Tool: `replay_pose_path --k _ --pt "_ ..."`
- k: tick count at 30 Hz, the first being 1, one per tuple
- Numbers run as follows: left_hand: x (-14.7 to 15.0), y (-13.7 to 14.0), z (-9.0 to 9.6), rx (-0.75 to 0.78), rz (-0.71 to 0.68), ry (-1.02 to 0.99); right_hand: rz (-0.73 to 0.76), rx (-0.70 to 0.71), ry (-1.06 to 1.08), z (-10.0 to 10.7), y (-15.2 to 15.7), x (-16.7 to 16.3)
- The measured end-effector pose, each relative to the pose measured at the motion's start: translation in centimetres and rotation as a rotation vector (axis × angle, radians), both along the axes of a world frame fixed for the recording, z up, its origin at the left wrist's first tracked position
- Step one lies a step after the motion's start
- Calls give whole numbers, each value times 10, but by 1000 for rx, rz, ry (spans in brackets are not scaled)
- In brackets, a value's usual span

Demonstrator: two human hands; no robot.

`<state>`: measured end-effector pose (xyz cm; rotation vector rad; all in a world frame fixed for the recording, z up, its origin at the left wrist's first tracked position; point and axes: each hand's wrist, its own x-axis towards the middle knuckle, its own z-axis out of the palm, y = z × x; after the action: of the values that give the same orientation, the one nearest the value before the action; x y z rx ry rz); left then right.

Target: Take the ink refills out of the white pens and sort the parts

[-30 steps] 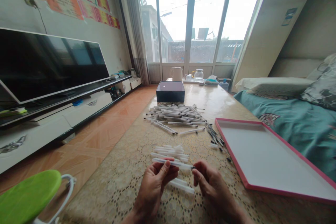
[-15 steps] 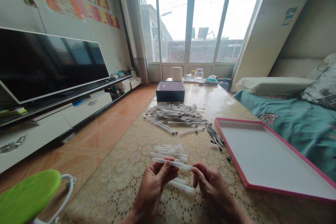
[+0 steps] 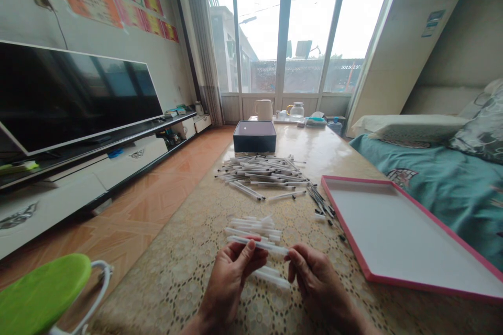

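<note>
A white, translucent pen barrel (image 3: 261,245) lies level between my two hands, above the table. My left hand (image 3: 236,267) is closed around its middle, thumb on top. At its right end, my right hand (image 3: 314,275) pinches the tip between thumb and fingers. Several similar white barrels (image 3: 251,225) lie just beyond my hands, and a few more (image 3: 271,276) lie beneath them. Farther off is a large heap of white pens with dark tips (image 3: 263,170). Thin dark refills (image 3: 320,201) lie to its right, with small black pieces (image 3: 342,238) nearby.
A pink-rimmed white tray (image 3: 365,267) stands at the right side of the patterned table (image 3: 168,282). Behind the heap sits an open dark box (image 3: 254,142). A jug (image 3: 264,110) and a glass pot (image 3: 297,111) are at the far end. A green stool (image 3: 43,293) is at left.
</note>
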<state>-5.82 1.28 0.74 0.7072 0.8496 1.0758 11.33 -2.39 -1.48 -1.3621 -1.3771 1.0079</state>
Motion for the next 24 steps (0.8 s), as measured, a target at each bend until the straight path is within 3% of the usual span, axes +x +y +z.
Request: replay_pose_path --k 4,10,17,24 --pt "0 -1 2 -3 10 -1 56 -14 118 0 1 0" --pt "1 0 2 3 14 1 30 20 39 -2 3 0" --pt "0 1 2 -11 19 -8 105 -56 353 2 6 0" --pt "0 1 3 -18 42 11 56 -96 245 5 6 5"
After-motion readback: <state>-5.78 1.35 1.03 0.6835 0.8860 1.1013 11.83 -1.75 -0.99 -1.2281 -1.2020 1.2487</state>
